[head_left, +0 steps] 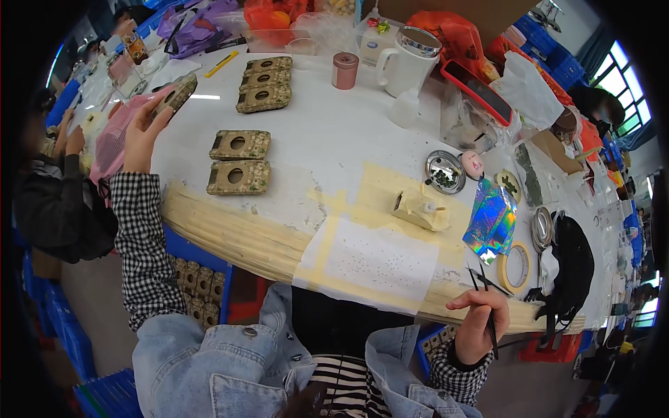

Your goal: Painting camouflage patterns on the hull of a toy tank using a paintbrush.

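My left hand (145, 136) is raised at the left of the table and grips a camouflage-painted model tank hull (180, 94) between thumb and fingers. In my right hand (481, 322), at the table's front edge, are black tweezers (477, 280) with their tips apart and pointing away from me. Two matching hulls (238, 178) with round holes lie right of my left forearm, and several more (263, 97) sit in a row farther back. A small metal dish (444, 172) holds tiny dark green parts. Shiny holographic sheets (490, 221) lie just beyond the tweezers.
A taped white paper sheet (369, 261) with tiny dots covers the front edge. Nearby are a tape roll (514, 268), a tape-wrapped block (421, 210), a black bag (575, 265), a white mug (411, 66) and a red-cased phone (477, 93). Another person (63, 195) sits at left.
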Action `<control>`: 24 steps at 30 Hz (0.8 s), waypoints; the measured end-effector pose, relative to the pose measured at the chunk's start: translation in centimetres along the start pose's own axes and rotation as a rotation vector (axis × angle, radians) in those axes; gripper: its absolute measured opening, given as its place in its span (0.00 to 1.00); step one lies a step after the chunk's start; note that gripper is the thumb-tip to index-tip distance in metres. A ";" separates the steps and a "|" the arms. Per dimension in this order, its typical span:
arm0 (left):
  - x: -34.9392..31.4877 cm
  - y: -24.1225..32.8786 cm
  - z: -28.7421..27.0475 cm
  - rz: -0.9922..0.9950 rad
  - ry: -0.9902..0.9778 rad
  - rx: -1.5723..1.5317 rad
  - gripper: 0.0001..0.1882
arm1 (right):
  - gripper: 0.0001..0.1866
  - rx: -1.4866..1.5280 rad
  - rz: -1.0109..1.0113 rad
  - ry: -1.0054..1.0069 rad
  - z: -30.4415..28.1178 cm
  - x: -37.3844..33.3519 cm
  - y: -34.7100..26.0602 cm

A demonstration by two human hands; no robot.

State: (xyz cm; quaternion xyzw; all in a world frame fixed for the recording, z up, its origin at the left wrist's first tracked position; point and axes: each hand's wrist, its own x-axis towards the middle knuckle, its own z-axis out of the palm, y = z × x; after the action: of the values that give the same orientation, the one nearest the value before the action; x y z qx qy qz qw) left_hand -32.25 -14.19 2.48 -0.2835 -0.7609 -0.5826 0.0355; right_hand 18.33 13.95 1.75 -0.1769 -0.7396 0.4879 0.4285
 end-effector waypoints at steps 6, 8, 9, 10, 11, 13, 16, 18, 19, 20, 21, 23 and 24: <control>-11.9 9.8 5.0 0.072 -0.055 -0.411 0.27 | 0.19 0.135 0.050 0.057 1.1 -0.1 -0.1; -15.6 11.2 7.1 0.019 -0.189 -0.581 0.31 | 0.16 0.076 -0.041 -0.103 1.9 0.3 -0.8; -17.1 11.5 8.5 -0.005 -0.256 -0.594 0.34 | 0.15 0.043 -0.082 -0.181 2.3 0.6 -1.2; -18.3 11.8 10.3 -0.092 -0.301 -0.639 0.34 | 0.12 -0.018 -0.132 -0.247 2.8 0.8 -1.3; -19.3 12.4 11.7 -0.178 -0.343 -0.671 0.34 | 0.10 -0.067 -0.182 -0.313 3.2 1.3 -1.7; -20.5 12.7 13.9 -0.303 -0.435 -0.806 0.36 | 0.14 -0.130 -0.254 -0.367 3.9 2.1 -2.6; -21.7 13.0 16.7 -0.419 -0.570 -1.068 0.35 | 0.17 -0.170 -0.322 -0.295 5.0 2.4 -3.1; -22.0 13.7 17.7 -0.441 -0.592 -1.044 0.36 | 0.18 -0.181 -0.344 -0.266 4.9 2.5 -3.2; -22.2 14.0 18.1 -0.449 -0.578 -1.017 0.40 | 0.18 -0.168 -0.340 -0.265 4.8 2.4 -3.1; -22.3 14.2 18.3 -0.416 -0.575 -0.976 0.39 | 0.18 -0.155 -0.337 -0.265 4.6 2.4 -2.9; -22.4 14.3 18.4 -0.387 -0.575 -0.936 0.38 | 0.18 -0.144 -0.329 -0.263 4.6 2.3 -2.7; -22.6 14.3 18.6 -0.376 -0.581 -0.896 0.37 | 0.17 -0.136 -0.311 -0.260 4.5 2.0 -2.3; -22.9 14.2 18.7 -0.392 -0.582 -0.886 0.36 | 0.17 -0.122 -0.303 -0.258 4.4 1.9 -2.2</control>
State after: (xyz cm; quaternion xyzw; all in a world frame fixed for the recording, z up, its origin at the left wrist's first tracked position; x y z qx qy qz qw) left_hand -1.19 -3.89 0.04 -0.2739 -0.4606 -0.7397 -0.4070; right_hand 14.10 11.70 3.85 -0.0253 -0.8346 0.3908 0.3873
